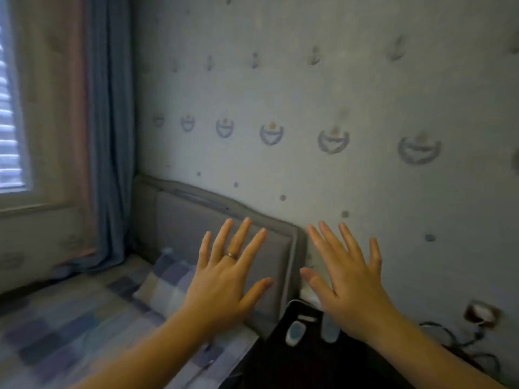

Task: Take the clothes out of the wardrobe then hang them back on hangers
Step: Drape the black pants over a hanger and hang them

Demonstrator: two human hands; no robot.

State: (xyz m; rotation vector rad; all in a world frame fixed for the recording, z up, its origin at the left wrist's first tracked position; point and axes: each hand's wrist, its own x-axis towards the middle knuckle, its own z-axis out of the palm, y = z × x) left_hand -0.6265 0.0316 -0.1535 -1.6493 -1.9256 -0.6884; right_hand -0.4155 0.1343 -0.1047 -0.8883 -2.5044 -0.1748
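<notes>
Clothes and wardrobe are out of view; their bearing from either hand cannot be told. The left hand (224, 279) and right hand (351, 284) are spread, empty.

Dark cloth-like heap (303, 360) (whether clothing, unclear) low beside the headboard (196, 220)

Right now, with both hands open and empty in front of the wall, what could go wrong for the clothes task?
1. The right hand hangs above small pale objects on the dark stand; lowering it could knock them off.
2. Loose cables by the wall socket could snag as the person turns.
3. Nothing of the task is in view, so the person probably must turn; the left hand may brush the headboard.
</notes>
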